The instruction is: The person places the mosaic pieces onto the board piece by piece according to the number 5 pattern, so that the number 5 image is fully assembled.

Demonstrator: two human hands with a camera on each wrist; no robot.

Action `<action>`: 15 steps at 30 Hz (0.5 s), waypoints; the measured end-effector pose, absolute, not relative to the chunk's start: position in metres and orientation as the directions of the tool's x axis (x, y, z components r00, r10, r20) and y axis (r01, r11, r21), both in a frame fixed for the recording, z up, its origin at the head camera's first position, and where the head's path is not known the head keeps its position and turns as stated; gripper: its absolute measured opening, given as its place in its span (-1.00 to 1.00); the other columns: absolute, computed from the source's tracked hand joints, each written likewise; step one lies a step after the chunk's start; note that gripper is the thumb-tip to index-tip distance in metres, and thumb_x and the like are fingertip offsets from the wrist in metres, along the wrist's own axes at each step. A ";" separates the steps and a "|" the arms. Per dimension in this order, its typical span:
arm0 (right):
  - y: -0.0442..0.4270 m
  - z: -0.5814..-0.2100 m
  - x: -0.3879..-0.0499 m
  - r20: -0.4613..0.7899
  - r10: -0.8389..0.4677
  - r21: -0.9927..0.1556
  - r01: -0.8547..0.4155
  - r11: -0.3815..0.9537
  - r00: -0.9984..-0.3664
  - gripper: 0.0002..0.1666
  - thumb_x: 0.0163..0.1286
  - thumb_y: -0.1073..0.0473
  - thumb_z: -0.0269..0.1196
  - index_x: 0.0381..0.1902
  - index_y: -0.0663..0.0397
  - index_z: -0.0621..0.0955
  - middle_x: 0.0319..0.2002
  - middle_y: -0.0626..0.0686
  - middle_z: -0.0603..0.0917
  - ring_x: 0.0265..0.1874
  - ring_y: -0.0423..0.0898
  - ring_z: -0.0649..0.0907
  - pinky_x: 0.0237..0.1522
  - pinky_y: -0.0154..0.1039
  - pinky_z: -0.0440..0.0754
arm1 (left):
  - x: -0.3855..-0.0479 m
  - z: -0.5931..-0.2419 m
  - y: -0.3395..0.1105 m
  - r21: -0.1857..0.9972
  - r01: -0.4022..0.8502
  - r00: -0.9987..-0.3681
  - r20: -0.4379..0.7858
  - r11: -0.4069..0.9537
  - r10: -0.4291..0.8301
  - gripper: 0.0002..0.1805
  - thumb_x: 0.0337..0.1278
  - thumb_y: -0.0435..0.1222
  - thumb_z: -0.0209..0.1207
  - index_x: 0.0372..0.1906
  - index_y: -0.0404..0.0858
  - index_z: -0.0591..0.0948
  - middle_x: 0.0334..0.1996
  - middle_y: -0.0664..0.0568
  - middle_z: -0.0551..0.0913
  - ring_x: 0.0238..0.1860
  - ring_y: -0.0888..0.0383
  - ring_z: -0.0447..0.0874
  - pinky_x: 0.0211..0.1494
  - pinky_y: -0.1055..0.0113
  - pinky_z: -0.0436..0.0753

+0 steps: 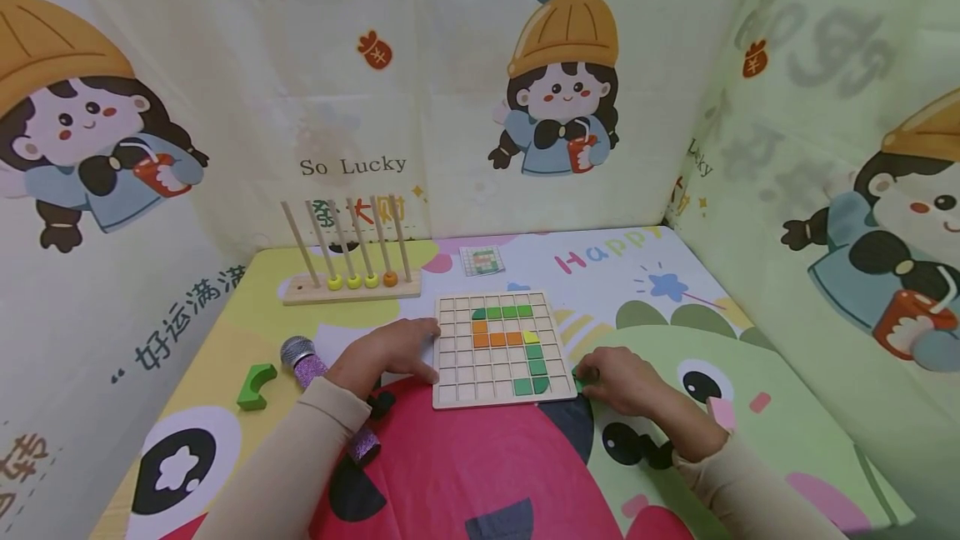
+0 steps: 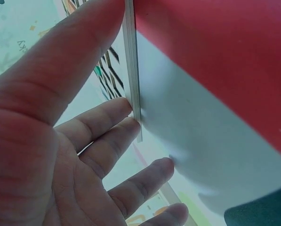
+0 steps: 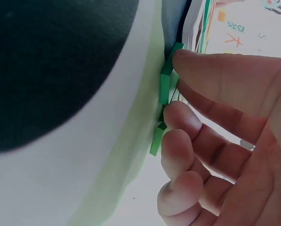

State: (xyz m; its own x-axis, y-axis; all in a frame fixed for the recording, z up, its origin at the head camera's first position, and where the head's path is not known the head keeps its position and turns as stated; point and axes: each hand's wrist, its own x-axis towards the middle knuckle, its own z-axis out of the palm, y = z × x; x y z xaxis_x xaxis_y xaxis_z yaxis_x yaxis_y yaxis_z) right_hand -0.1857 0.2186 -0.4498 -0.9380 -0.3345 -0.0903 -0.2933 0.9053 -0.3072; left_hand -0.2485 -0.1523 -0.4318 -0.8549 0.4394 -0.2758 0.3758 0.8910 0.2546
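A square wooden grid board (image 1: 457, 365) lies on the table, with green, orange and yellow tiles forming a bent path on it. My left hand (image 1: 386, 348) is at the board's left side. In the left wrist view, fairly straight fingers (image 2: 109, 139) touch the board's edge (image 2: 132, 70). At the lower right corner of the board, my right hand (image 1: 622, 382) pinches a green tile (image 3: 165, 84), its other fingers curled. Another green piece (image 3: 156, 140) shows just past the fingertips in the right wrist view; whether it is separate I cannot tell.
A wooden peg rack (image 1: 352, 294) with yellow and orange beads stands at the back left. Behind the board lies a small pattern card (image 1: 482, 261). A purple glitter microphone (image 1: 307, 369) lies partly under my left forearm, beside a green arch block (image 1: 257, 387). Printed cloth walls surround the table.
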 end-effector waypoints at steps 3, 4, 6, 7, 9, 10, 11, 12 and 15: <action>0.219 -0.451 -0.187 -0.115 -0.324 -0.297 -0.279 0.913 -0.939 -0.72 0.20 0.15 0.53 -0.12 0.03 0.80 -0.29 -0.08 0.70 -0.29 -0.14 0.61 -0.18 -0.07 0.66 | -0.248 -0.432 -0.152 0.255 0.375 -0.854 -0.279 0.891 0.439 -0.11 -0.03 -0.02 0.56 0.41 -0.26 0.47 0.36 -0.13 0.55 0.32 -0.11 0.52 0.43 -0.02 0.47; 0.219 -0.451 -0.187 -0.126 -0.319 -0.296 -0.271 0.916 -0.940 -0.72 0.19 0.15 0.53 -0.12 0.04 0.79 -0.29 -0.08 0.69 -0.29 -0.14 0.60 -0.17 -0.07 0.66 | -0.248 -0.432 -0.152 0.256 0.374 -0.854 -0.279 0.891 0.438 -0.10 -0.03 -0.02 0.56 0.41 -0.26 0.47 0.37 -0.13 0.54 0.33 -0.11 0.52 0.44 -0.02 0.46; 0.219 -0.451 -0.188 -0.146 -0.304 -0.297 -0.252 0.921 -0.941 -0.71 0.19 0.14 0.55 -0.13 0.04 0.77 -0.30 -0.08 0.67 -0.29 -0.13 0.58 -0.16 -0.08 0.65 | -0.248 -0.433 -0.152 0.254 0.374 -0.855 -0.278 0.892 0.438 -0.10 -0.03 -0.02 0.56 0.42 -0.27 0.47 0.39 -0.13 0.52 0.35 -0.11 0.51 0.45 -0.01 0.45; 0.219 -0.451 -0.188 -0.152 -0.304 -0.303 -0.249 0.920 -0.941 -0.71 0.18 0.14 0.55 -0.15 0.05 0.76 -0.30 -0.08 0.66 -0.30 -0.13 0.57 -0.17 -0.08 0.64 | -0.248 -0.433 -0.152 0.254 0.375 -0.855 -0.278 0.892 0.438 -0.10 -0.03 -0.02 0.56 0.41 -0.26 0.47 0.39 -0.13 0.52 0.35 -0.11 0.51 0.45 -0.02 0.45; 0.219 -0.450 -0.188 -0.158 -0.303 -0.325 -0.241 0.915 -0.940 -0.72 0.17 0.15 0.56 -0.20 0.03 0.72 -0.34 -0.08 0.64 -0.32 -0.12 0.55 -0.20 -0.11 0.61 | -0.249 -0.434 -0.152 0.256 0.373 -0.855 -0.277 0.892 0.438 -0.10 -0.04 -0.02 0.57 0.41 -0.26 0.47 0.39 -0.12 0.53 0.34 -0.11 0.51 0.45 -0.02 0.45; 0.219 -0.450 -0.188 -0.157 -0.305 -0.337 -0.240 0.911 -0.939 -0.73 0.17 0.16 0.56 -0.23 0.01 0.69 -0.36 -0.09 0.63 -0.34 -0.12 0.54 -0.21 -0.12 0.59 | -0.249 -0.434 -0.152 0.256 0.373 -0.855 -0.278 0.892 0.438 -0.10 -0.04 -0.02 0.57 0.41 -0.27 0.48 0.38 -0.13 0.53 0.34 -0.11 0.51 0.45 -0.02 0.46; 0.220 -0.450 -0.188 -0.149 -0.314 -0.347 -0.247 0.905 -0.938 -0.75 0.18 0.18 0.55 -0.25 0.00 0.67 -0.38 -0.10 0.62 -0.35 -0.12 0.53 -0.23 -0.14 0.58 | -0.249 -0.434 -0.152 0.255 0.373 -0.855 -0.279 0.892 0.437 -0.10 -0.04 -0.02 0.57 0.41 -0.27 0.48 0.37 -0.13 0.54 0.33 -0.11 0.52 0.44 -0.02 0.46; 0.220 -0.449 -0.187 -0.136 -0.321 -0.361 -0.255 0.897 -0.937 -0.76 0.19 0.20 0.54 -0.28 -0.01 0.66 -0.39 -0.10 0.62 -0.37 -0.12 0.53 -0.25 -0.16 0.56 | -0.250 -0.434 -0.152 0.254 0.375 -0.854 -0.280 0.892 0.438 -0.10 -0.05 -0.02 0.57 0.40 -0.27 0.48 0.36 -0.13 0.54 0.32 -0.10 0.52 0.44 -0.02 0.46; 0.222 -0.448 -0.188 -0.088 -0.341 -0.379 -0.285 0.880 -0.936 -0.80 0.22 0.27 0.49 -0.33 -0.02 0.64 -0.41 -0.11 0.62 -0.39 -0.14 0.52 -0.26 -0.18 0.56 | -0.250 -0.435 -0.152 0.248 0.369 -0.856 -0.284 0.896 0.431 -0.09 -0.04 -0.01 0.57 0.42 -0.25 0.47 0.37 -0.11 0.54 0.32 -0.09 0.52 0.44 -0.02 0.46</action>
